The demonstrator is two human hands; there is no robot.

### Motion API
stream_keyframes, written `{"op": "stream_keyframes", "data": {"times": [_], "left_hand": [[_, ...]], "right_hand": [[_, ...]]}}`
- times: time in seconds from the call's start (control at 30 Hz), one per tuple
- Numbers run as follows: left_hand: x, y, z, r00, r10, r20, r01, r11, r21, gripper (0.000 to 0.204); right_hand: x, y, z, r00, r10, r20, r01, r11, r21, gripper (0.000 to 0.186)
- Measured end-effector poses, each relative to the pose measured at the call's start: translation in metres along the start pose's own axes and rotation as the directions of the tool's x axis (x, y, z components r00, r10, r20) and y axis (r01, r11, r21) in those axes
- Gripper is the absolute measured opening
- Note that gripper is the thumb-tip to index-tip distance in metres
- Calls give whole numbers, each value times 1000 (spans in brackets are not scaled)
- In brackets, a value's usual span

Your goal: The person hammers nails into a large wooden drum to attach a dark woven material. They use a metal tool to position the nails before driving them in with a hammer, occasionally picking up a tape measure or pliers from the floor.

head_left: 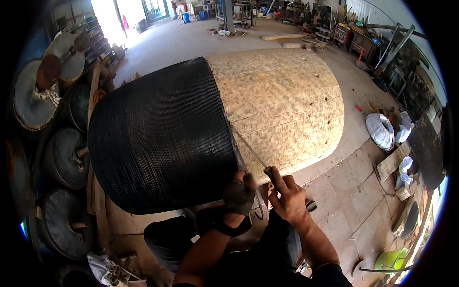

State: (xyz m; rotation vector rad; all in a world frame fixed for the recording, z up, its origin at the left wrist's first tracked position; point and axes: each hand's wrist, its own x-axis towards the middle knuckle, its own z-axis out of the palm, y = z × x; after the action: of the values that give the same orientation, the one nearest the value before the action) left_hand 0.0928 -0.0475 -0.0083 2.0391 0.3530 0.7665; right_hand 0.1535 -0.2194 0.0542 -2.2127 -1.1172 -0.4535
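Observation:
A large drum lies across the view before me. Its left part is wrapped in black ribbed rubber (pixel 162 134), and its right part is a bare, mottled tan surface (pixel 282 100). My right hand (pixel 289 201) is closed round the handle of a screwdriver-like tool (pixel 252 149). The tool's long thin shaft slants up and left to the rubber's edge. My left hand (pixel 239 195), in a dark glove, is closed at the lower end of that edge on a thin metal rod (pixel 242 160). A hooked metal end (pixel 259 213) shows below the glove; whether it belongs to the rod is unclear.
Several round black-faced rollers (pixel 67 222) are stacked at the left beside a wooden beam (pixel 98 210). On the right are a white wrapped coil (pixel 380 131), boards (pixel 393 161) and a green bucket (pixel 391 260). A post (pixel 226 16) stands at the back.

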Motion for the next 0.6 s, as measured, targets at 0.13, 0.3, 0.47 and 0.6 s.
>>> {"op": "stream_keyframes", "data": {"times": [0.13,0.3,0.47,0.6], "left_hand": [[2,-9,5,998,-44,-43,38,992,-122,35],[3,-15,4,1000,-24,-7,24,996,-85,34],[5,-15,5,986,-127,104,154,935,-319,27],[8,-4,-4,937,-185,295,344,626,-700,28]], "right_hand": [[8,0,4,999,-40,0,40,999,-25,76],[6,8,20,990,-128,-50,124,989,-86,78],[13,15,26,980,-193,-44,190,979,-69,78],[13,15,21,967,-252,-32,244,957,-156,78]]}}
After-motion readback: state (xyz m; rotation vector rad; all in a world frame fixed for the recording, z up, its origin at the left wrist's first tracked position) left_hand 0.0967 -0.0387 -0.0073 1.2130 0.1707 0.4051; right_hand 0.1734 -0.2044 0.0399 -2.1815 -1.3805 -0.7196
